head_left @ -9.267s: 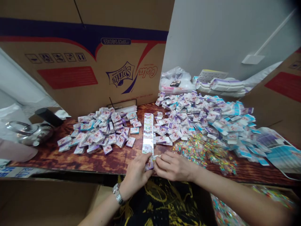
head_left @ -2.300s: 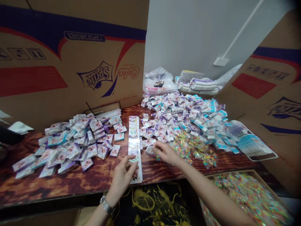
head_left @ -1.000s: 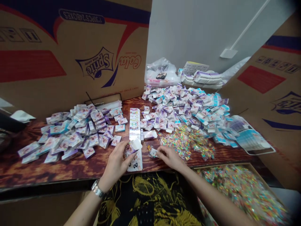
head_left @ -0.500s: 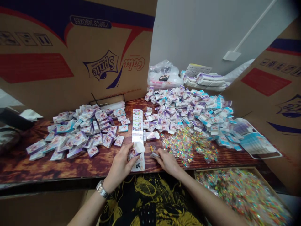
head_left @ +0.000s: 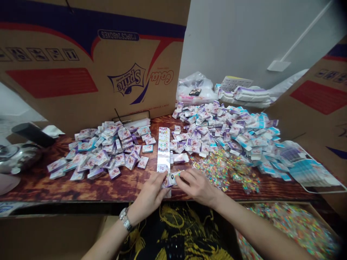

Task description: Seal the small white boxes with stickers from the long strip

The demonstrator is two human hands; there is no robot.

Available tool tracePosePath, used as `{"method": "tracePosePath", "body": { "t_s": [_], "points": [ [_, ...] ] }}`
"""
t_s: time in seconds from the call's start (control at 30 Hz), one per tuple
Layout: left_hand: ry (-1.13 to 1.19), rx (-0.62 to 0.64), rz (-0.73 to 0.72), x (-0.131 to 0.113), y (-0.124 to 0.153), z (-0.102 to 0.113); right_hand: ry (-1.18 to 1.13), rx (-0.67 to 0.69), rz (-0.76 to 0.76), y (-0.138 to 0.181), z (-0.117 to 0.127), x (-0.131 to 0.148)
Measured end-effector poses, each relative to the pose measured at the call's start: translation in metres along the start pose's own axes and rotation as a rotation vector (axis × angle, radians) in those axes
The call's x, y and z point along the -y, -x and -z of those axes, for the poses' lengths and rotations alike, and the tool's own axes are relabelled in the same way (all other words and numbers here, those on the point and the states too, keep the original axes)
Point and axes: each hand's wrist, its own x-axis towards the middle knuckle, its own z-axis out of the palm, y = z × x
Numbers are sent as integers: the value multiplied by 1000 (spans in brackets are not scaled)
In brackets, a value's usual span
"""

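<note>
My left hand (head_left: 150, 191), with a metal watch on its wrist, grips a small white-and-purple box (head_left: 165, 181) at the table's front edge. At the box's right end, my right hand (head_left: 199, 186) pinches a small printed slip (head_left: 173, 177) bearing a black oval. The slip meets the box's end; how far inside it goes is hidden by the fingers. Under and beyond the hands lies a stack of long printed strips (head_left: 163, 159) with rows of coloured pictures. Just past my right hand rests an open white box (head_left: 180, 158).
Small boxes (head_left: 94, 157) are heaped on the left, and a larger heap of boxes (head_left: 214, 124) spreads at the back right. Colourful small packets (head_left: 214, 168) lie right of my hands. More fill a carton (head_left: 295, 206) below. Big cartons (head_left: 89, 83) stand behind.
My right hand has moved left and brought its slip up against the box. The box has turned in my left hand. The view has swung left.
</note>
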Motion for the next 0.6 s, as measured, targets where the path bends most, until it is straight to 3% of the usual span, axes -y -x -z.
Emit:
{"method": "tracePosePath", "body": {
  "t_s": [0.13,0.23,0.4,0.5,0.6],
  "points": [
    [-17,2,-14,-3,-2,-2,-42,69,101,-1,2,-1],
    [-80,-34,-34,-4,-3,-8,-148,42,49,-6,7,3],
    [-179,-116,-38,-7,-3,-17,-408,-138,-278,-11,4,12],
    [-177,-111,-50,-10,-3,-20,-506,-237,-471,-10,-12,13],
    [-201,-119,-57,-12,-3,-22,-755,-307,-688,-9,-33,13]
  ]
}}
